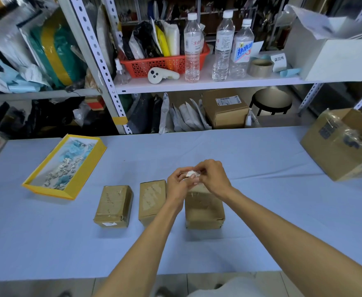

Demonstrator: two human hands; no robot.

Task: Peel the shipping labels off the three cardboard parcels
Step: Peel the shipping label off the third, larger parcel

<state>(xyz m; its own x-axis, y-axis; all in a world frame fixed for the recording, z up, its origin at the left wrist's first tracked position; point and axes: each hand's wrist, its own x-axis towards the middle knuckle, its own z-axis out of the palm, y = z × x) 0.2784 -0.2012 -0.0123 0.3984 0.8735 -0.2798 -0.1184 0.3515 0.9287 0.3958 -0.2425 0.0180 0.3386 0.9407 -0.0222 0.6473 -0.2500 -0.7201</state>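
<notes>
Likely parcel stockroom, metal shelving (pixel 103 67), mailer bags (pixel 184 116), tape roll (pixel 260 67)

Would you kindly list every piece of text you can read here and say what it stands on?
"凉白": left water bottle, in red; the rest turns out of view.
"开": middle water bottle, in red.
"补水": right water bottle, in blue; a third character is unclear.
"退回件": white card on the shelf.
Too small or blurred: shipping label on the lower-shelf box, dark print on the big box, label scrap.
</notes>
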